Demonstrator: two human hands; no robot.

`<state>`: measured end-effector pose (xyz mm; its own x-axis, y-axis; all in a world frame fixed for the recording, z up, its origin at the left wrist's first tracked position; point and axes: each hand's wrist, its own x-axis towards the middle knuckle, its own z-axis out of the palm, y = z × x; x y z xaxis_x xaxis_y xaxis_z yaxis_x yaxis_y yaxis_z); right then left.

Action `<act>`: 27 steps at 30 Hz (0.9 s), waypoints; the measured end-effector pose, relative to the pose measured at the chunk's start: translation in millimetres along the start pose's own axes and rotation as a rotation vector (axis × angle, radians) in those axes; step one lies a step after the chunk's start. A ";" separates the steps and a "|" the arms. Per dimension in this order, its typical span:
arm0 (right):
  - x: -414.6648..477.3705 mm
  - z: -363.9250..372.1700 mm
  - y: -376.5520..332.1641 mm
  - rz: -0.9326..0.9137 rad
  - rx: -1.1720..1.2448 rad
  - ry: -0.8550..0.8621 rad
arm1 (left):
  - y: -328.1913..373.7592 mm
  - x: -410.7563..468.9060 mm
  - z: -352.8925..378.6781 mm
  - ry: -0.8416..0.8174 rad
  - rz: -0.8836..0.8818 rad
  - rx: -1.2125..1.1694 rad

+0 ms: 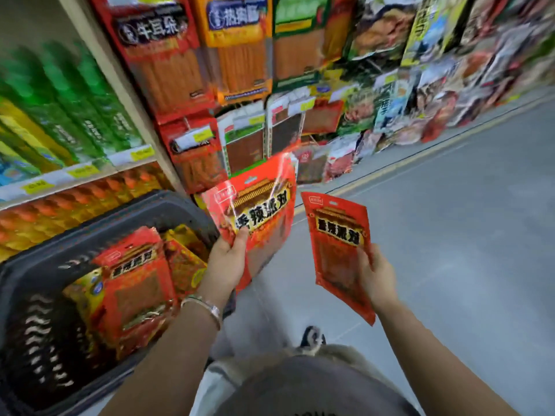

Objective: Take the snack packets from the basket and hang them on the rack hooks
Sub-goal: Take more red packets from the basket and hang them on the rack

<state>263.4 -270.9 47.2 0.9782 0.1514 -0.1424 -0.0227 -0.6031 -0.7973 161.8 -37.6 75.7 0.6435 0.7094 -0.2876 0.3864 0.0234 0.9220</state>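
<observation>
1. The hung packets (pixel 168 55) cover the rack ahead, blurred; choose a low row of the same red kind before reaching
2. The basket (pixel 168 205) sits at the left with more packets lying in it; leave those until both held ones are hung
3. The left packet (pixel 258 211) is raised beyond the basket's far rim, and the right packet (pixel 339 250) hangs apart from it over the floor; hang one at a time
4. The left hand (pixel 225 262) grips its packet low down, thumb on the front, and the right hand (pixel 375 277) clasps its packet by the right edge; a higher hold would likely steady the top
5. A hook (pixel 187 142) with a yellow tag juts out nearby; approach it square on
6. The hole (pixel 333 202) at the right packet's top must meet the hook's tip
</observation>
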 end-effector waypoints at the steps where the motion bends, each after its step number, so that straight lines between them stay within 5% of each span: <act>1: 12.4 -11.4 10.5 -0.017 -0.009 -0.023 | 2.9 0.7 18.7 0.009 0.001 0.031; 12: 138.3 -102.2 -15.9 -0.080 0.196 0.097 | 88.2 49.2 126.8 0.066 0.080 -0.034; 19: 251.1 -129.4 -83.6 -0.338 0.182 0.168 | 187.2 118.7 137.5 0.230 0.233 -0.046; 27: 361.9 -156.8 -204.7 -0.548 0.281 0.197 | 302.2 197.1 127.3 0.214 0.506 -0.165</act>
<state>654.4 -215.4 250.8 0.8824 0.2161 0.4180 0.4636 -0.2470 -0.8509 489.4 19.6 264.7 0.5666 0.7873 0.2433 -0.0540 -0.2591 0.9643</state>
